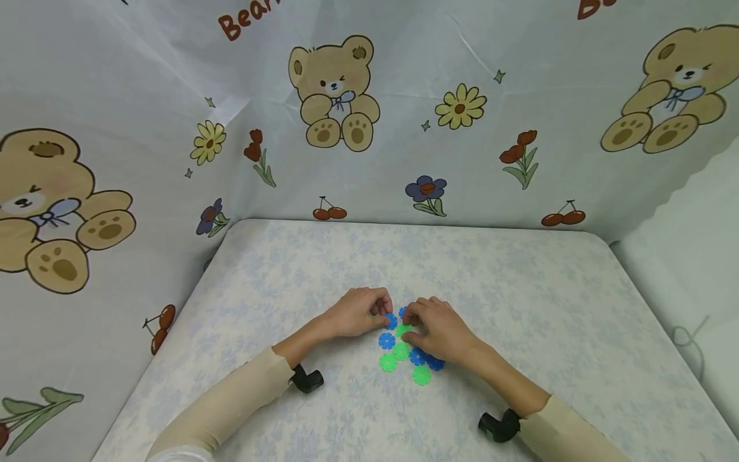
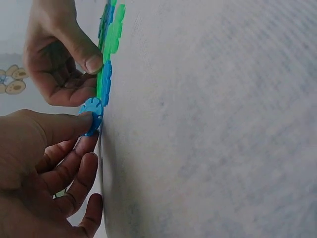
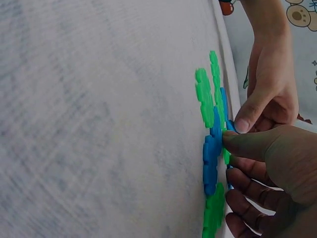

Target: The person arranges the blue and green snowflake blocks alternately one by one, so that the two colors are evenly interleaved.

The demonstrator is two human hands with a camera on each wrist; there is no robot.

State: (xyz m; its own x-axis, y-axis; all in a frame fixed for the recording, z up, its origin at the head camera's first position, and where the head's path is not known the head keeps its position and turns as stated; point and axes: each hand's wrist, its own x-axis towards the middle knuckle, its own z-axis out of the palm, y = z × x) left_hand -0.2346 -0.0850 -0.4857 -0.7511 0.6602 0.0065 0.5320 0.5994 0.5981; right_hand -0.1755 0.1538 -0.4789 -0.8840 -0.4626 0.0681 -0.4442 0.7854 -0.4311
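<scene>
Notched plastic discs, blue [image 1: 387, 341] and green [image 1: 388, 362], lie in a small cluster on the table. My left hand [image 1: 360, 312] pinches a blue disc [image 1: 391, 321] between thumb and fingers at the cluster's upper left; in the left wrist view that disc [image 2: 92, 116] stands tilted at the fingertips. Just to the right, my right hand [image 1: 441, 330] has its thumb and fingertips around a green disc [image 1: 403, 331], with another blue disc [image 1: 404, 312] partly under its fingers. In the right wrist view, the right thumb [image 3: 247, 144] partly hides the discs.
A pale patterned tabletop [image 1: 288, 263] surrounds the discs. Behind it hangs a cloth [image 1: 398, 154] printed with bears and flowers. Black wrist devices [image 1: 307, 380] sit at both forearms, and a thin cord [image 1: 689, 340] hangs at the right.
</scene>
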